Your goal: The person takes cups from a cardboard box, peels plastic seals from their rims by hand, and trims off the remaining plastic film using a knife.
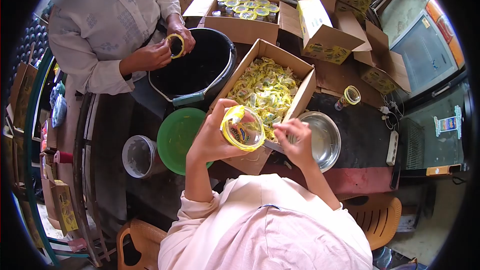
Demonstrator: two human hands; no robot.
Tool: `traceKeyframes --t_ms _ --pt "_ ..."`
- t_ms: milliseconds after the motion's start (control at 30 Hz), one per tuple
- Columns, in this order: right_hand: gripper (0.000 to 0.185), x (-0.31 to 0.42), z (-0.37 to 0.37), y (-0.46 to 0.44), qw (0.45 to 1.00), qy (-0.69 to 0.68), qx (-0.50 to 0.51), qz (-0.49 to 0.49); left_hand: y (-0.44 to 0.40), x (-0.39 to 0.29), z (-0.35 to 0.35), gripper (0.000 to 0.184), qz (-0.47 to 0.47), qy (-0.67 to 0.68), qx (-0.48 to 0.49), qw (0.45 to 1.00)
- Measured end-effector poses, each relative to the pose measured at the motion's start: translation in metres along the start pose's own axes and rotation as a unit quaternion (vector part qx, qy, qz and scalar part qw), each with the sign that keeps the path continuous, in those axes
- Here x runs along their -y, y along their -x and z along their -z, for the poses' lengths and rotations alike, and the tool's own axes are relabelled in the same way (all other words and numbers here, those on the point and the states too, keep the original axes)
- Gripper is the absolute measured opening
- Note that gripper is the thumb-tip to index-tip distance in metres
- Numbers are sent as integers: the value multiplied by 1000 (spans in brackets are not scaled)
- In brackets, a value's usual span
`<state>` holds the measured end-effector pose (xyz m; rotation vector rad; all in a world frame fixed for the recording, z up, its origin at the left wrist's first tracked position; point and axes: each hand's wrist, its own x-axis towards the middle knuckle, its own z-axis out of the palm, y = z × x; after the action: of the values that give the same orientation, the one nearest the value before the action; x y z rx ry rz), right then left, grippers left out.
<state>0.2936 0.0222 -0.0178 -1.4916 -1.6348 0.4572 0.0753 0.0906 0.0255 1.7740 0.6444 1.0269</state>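
My left hand (212,137) is wrapped round a clear plastic cup (243,132) with yellow film about its rim, its round end facing me. Just right of the cup, my right hand (296,142) has its fingers pinched together; whatever they hold is too small to make out. Both hands are above the near edge of a cardboard box (308,86) filled with yellow and clear film scraps (262,85). A metal bowl (327,142) lies beneath and right of my right hand. Behind my left forearm is a green basin (180,132).
Across at the left, a co-worker (112,30) holds a yellow-rimmed cup (175,45) beside a black bucket (192,60). A carton (245,30) of lidded cups stands at the back. One cup (351,95) and a power strip (392,148) are at right; a white bucket (138,156) stands left.
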Motion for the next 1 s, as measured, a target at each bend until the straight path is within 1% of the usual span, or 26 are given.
traceKeyframes --t_ms 33,133,167,267,300,400,500,600,667,800,900,1000 --pt "17 14 6 -11 998 -56 -6 -35 -1 -2 -1 72 -3 -9 3 1000" --pt "17 42 8 -34 994 -104 -24 -2 -4 -5 -2 73 -10 -34 12 999" --pt "18 46 9 -39 997 -68 -23 27 -4 -6 -2 74 -12 -42 14 999" --pt "16 49 4 -43 998 -47 -8 44 -4 -10 -1 75 -4 -84 12 996" --pt "12 52 3 -43 998 -32 -20 49 -4 -11 -1 74 -4 -77 12 997" --pt "11 57 1 -45 996 -5 -62 68 -4 -11 -2 73 -6 -63 15 998" --pt "9 52 3 -46 997 -5 -58 44 -4 -11 -2 73 -11 -63 21 998" --pt "9 46 3 -47 997 -48 -50 36 -3 -11 -2 73 -18 -64 24 997" --pt "8 53 4 -47 997 -15 -48 62 -4 -9 -3 74 -28 -58 26 998" --pt "7 63 4 -46 990 39 -50 127 -3 -6 -5 75 -7 -54 23 998" --pt "7 62 3 -47 983 116 -34 139 -3 -4 -6 74 4 -76 17 997" --pt "7 54 -4 -48 984 126 -17 127 -3 1 -7 73 19 -69 21 997"
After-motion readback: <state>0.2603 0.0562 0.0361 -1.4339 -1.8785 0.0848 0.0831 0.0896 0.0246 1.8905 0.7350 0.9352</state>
